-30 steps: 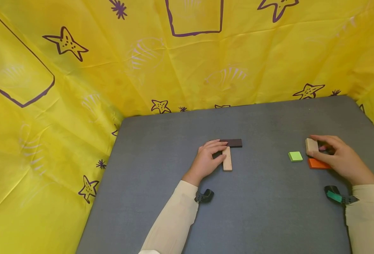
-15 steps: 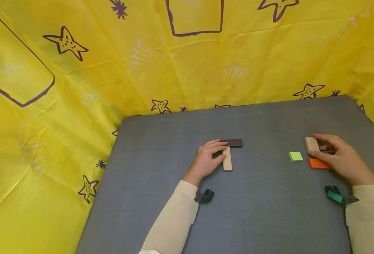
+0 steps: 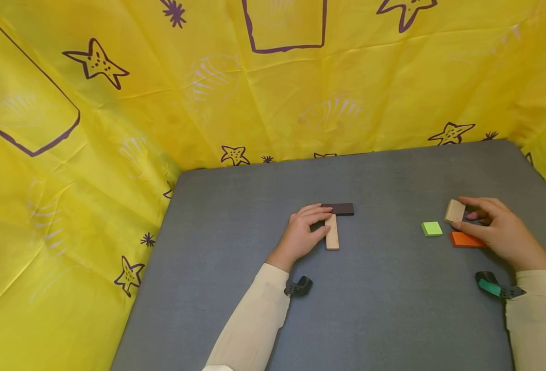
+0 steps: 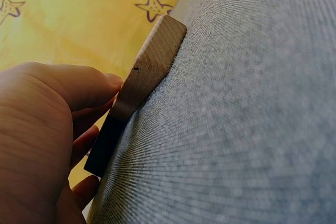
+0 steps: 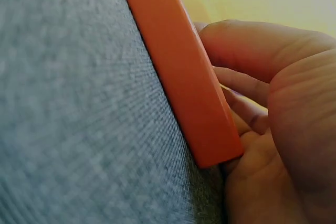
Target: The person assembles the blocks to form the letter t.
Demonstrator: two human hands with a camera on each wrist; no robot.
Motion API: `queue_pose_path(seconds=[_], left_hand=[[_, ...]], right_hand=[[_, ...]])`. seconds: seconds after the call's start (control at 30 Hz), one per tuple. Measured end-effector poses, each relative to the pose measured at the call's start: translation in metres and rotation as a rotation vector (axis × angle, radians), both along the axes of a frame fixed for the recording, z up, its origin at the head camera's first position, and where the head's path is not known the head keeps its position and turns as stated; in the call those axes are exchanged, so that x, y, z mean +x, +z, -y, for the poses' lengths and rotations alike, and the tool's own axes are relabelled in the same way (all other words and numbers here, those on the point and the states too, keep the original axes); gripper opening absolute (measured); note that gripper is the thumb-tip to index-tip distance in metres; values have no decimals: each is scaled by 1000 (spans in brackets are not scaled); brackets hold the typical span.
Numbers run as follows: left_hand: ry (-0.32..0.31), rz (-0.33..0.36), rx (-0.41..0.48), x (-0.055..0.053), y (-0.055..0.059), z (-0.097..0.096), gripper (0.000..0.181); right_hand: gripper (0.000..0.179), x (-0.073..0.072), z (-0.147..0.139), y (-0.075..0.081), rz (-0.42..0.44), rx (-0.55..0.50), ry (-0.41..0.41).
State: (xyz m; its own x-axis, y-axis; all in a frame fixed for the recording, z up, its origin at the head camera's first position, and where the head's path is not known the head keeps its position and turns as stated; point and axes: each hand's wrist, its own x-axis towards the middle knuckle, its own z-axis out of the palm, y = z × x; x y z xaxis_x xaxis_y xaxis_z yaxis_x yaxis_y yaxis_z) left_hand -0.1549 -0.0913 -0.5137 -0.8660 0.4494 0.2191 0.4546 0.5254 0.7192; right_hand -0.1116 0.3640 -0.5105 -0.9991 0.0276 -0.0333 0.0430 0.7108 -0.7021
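Observation:
In the head view my left hand (image 3: 303,232) rests at two blocks that meet at a corner. Its thumb touches the side of a long pale wooden block (image 3: 331,233), and its fingers lie over the left part of a dark brown block (image 3: 342,209). The left wrist view shows the thumb tip at the edge of the wooden block (image 4: 152,61), with the dark block (image 4: 105,145) against its end. On the right, my right hand (image 3: 500,226) pinches a second pale wooden block (image 3: 455,211) between thumb and fingers, tilted, just behind a flat orange block (image 3: 465,239).
A small light green block (image 3: 431,229) lies left of the orange one. Close up in the right wrist view, the orange block (image 5: 184,72) hides the wooden block. Yellow cloth (image 3: 273,103) with starfish drawings hangs behind the grey tabletop (image 3: 370,309).
The wooden block in my right hand has turned, from standing nearly straight to leaning left, then to leaning right. My left hand and the blocks under it have stayed still.

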Motion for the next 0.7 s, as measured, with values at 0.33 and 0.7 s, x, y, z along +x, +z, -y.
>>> queue_pose_path(seconds=[0.33, 0.7], left_hand=[[0, -3, -2, 0, 1, 1, 36], [3, -2, 1, 1, 0, 1, 36]], right_hand=[[68, -1, 1, -1, -24, 32, -6], [65, -2, 6, -2, -65, 67, -35]])
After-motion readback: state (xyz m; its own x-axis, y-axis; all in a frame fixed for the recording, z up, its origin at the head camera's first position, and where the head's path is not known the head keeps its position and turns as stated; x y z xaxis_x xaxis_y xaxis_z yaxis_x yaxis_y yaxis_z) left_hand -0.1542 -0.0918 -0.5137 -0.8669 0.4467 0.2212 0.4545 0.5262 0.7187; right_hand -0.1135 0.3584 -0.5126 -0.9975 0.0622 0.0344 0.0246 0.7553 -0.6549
